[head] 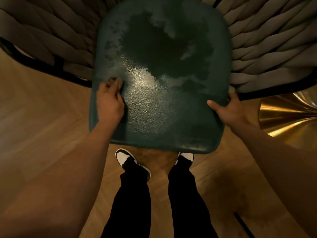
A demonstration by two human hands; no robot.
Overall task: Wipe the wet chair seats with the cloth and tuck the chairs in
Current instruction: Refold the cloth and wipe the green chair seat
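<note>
A dark green chair seat (171, 114) fills the middle of the head view, seen from above. A large wet patch (159, 48) covers its far half, with lighter streaks around it. My left hand (109, 102) is on the seat's left edge, its fingers curled round a small bunched grey-brown cloth (116, 81) that presses on the surface. My right hand (226, 109) grips the seat's right edge, thumb on top and fingers hidden underneath.
The chair's woven grey rope back and arms (51, 42) curve round the seat on both sides, on a black frame. A shiny brass cone-shaped base (288, 115) stands at the right. My feet (127, 158) stand on the wooden floor just before the seat's front edge.
</note>
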